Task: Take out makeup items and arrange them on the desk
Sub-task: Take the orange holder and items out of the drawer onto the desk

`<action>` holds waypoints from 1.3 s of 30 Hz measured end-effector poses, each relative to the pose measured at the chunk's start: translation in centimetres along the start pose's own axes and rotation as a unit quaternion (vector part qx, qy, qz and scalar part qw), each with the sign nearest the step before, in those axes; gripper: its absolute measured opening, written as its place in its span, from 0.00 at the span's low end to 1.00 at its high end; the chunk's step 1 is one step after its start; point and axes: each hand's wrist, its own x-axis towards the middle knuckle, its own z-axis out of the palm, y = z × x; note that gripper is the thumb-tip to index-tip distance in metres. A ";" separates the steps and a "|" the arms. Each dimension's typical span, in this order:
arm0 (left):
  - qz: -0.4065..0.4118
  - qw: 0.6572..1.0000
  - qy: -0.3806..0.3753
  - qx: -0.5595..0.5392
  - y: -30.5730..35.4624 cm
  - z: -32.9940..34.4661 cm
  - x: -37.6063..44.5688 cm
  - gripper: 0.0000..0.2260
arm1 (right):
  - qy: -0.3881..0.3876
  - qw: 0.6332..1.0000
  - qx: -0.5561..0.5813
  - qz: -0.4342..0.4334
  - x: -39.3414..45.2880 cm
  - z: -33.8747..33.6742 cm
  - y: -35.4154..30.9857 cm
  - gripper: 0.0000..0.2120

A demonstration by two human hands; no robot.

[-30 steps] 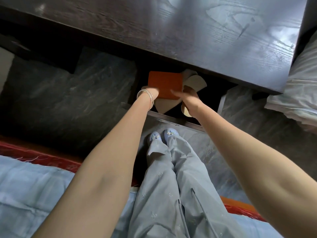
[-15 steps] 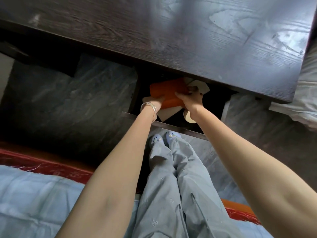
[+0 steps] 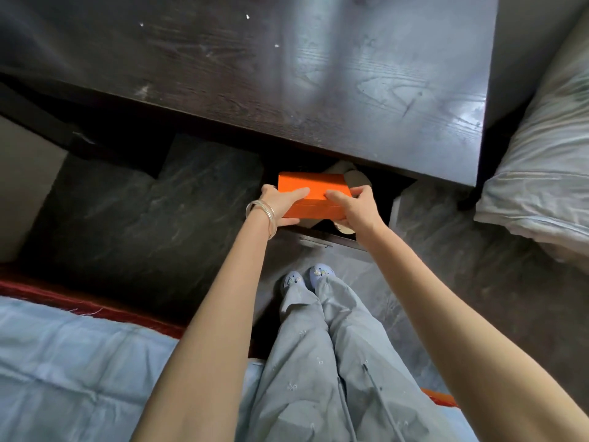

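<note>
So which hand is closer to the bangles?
The left hand. The bangles sit on its own wrist, right behind it. The right hand is on the far side of the orange box, which both hands hold between them.

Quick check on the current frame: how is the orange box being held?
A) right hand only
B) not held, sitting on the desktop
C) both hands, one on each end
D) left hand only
C: the left hand grips the left end of the orange box and the right hand grips its right end, holding it over the open drawer just below the desk edge.
</note>
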 end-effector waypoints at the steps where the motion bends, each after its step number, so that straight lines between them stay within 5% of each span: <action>1: 0.007 1.000 -0.004 0.005 0.2 -0.3 -1.0 0.32 | -0.003 1.000 -0.004 -0.008 -0.9 -0.2 -0.3 0.22; 12: 0.103 0.994 -0.010 0.019 4.3 -1.2 -7.0 0.23 | 0.005 0.996 0.023 -0.091 -5.6 -1.6 -5.3 0.23; 21: 0.190 0.980 0.050 -0.006 11.6 2.0 -2.3 0.18 | 0.068 0.985 0.038 -0.154 -0.1 -2.2 -12.0 0.22; 27: 0.181 0.965 0.155 0.107 14.8 3.6 3.5 0.25 | 0.096 0.979 0.021 -0.181 5.5 -1.5 -15.2 0.21; 39: 0.183 0.953 0.184 0.157 17.4 5.0 7.2 0.24 | 0.113 0.977 -0.014 -0.181 9.6 -1.1 -16.3 0.23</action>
